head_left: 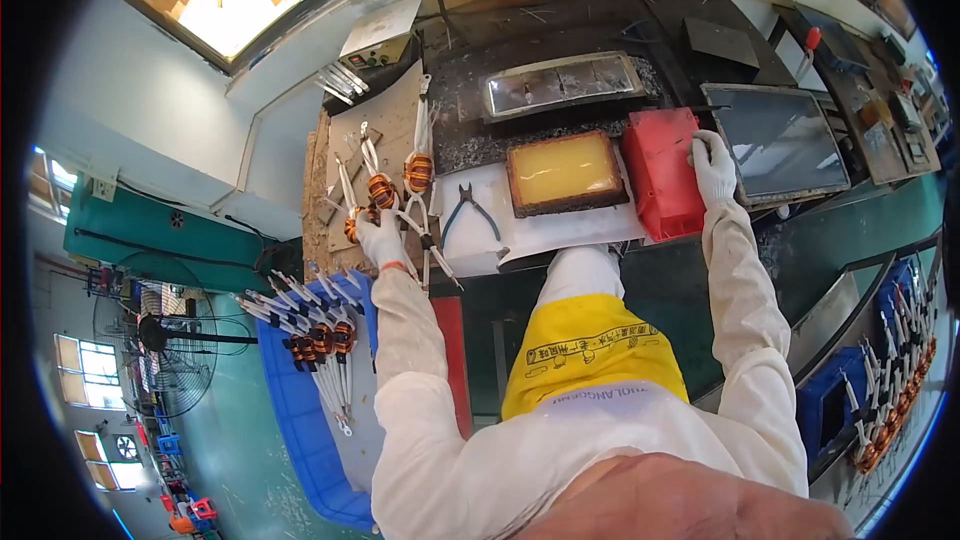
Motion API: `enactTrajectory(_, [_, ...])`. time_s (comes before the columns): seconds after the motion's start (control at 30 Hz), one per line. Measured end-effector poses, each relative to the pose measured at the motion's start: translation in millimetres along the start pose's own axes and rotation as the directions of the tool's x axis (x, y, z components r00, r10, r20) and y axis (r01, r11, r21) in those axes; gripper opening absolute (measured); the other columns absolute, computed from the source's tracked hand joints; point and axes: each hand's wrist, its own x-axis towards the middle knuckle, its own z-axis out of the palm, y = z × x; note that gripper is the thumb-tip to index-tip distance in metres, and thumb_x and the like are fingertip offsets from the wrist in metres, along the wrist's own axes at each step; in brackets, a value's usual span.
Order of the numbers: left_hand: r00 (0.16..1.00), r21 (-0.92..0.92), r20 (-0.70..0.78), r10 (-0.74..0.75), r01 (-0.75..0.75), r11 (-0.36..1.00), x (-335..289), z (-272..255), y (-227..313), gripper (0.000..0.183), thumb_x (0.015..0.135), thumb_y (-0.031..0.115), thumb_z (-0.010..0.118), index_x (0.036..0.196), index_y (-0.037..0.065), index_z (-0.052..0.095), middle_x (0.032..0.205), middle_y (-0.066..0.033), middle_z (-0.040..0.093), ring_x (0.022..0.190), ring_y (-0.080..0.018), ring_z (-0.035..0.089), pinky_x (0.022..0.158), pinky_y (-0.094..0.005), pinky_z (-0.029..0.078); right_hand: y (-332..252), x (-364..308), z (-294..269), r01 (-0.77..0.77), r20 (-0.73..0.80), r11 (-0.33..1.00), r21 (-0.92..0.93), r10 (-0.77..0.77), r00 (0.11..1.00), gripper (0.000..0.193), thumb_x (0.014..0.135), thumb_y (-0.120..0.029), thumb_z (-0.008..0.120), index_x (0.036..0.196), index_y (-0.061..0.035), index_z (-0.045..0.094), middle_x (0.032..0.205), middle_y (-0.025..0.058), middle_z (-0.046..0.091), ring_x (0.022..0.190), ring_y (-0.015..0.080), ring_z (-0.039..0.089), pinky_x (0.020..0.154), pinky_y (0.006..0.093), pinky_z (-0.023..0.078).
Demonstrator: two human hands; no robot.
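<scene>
My left hand (380, 240), in a white glove, closes on a copper-wound coil (354, 224) with white sleeved leads at the board's near edge. Its fingers partly cover that coil. Two more coils, a middle one (381, 191) and a farther one (418, 172), lie just beyond, leads spread over the board (375, 105). My gloved right hand (714, 168) curls over the right edge of a red plastic box (662, 175); its fingertips are partly hidden. Diagonal cutters (470, 212) with blue handles lie between the coils and a tray of yellow material (563, 173).
Beyond the yellow tray sits a long metal-rimmed trough (563, 86) with a shiny surface. A dark framed panel (778, 143) stands right of the red box. Below my left arm, a blue bin (290, 440) holds several coils. A control box (380, 35) sits at the back left.
</scene>
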Motion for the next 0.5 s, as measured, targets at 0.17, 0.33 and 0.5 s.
enactTrajectory(0.17, [0.918, 0.057, 0.334, -0.211, 0.204, 0.977, 24.8, 12.7, 2.7, 0.077, 0.08, 0.044, 0.071, 0.136, -0.004, 0.05, 0.12, -0.0212, 0.064, 0.112, -0.0338, 0.061, 0.098, -0.0388, 0.045, 2.9, 1.0, -0.5, 0.01, -0.005, 1.0, -0.02, -0.01, 1.0, 0.023, 0.099, -0.018, 0.058, 0.116, -0.0044, 0.064, 0.084, 0.0041, 0.067, 0.074, 0.0113, 0.064, 0.072, 0.0272, 0.052])
enactTrajectory(0.33, [0.933, 0.047, 0.273, -0.233, 0.229, 0.972, 37.3, 33.6, -8.0, 0.066, 0.077, 0.04, 0.072, 0.126, -0.001, 0.056, 0.105, -0.0191, 0.069, 0.099, -0.0322, 0.066, 0.09, -0.0405, 0.049, -2.3, 1.0, 2.1, 0.007, 0.003, 1.0, -0.013, -0.007, 1.0, 0.022, 0.099, -0.018, 0.057, 0.116, -0.0045, 0.064, 0.085, 0.0037, 0.067, 0.073, 0.0104, 0.063, 0.072, 0.0263, 0.051])
enactTrajectory(0.5, [0.936, 0.102, 0.218, -0.275, 0.258, 0.961, 49.2, 46.8, -4.5, 0.073, 0.072, 0.044, 0.073, 0.128, 0.0, 0.056, 0.113, -0.0222, 0.067, 0.103, -0.0355, 0.065, 0.093, -0.0427, 0.049, -1.2, -0.8, 2.5, -0.012, 0.0, 1.0, -0.014, 0.012, 1.0, 0.022, 0.099, -0.017, 0.058, 0.116, -0.0045, 0.064, 0.085, 0.0027, 0.066, 0.073, 0.0095, 0.062, 0.071, 0.0255, 0.051])
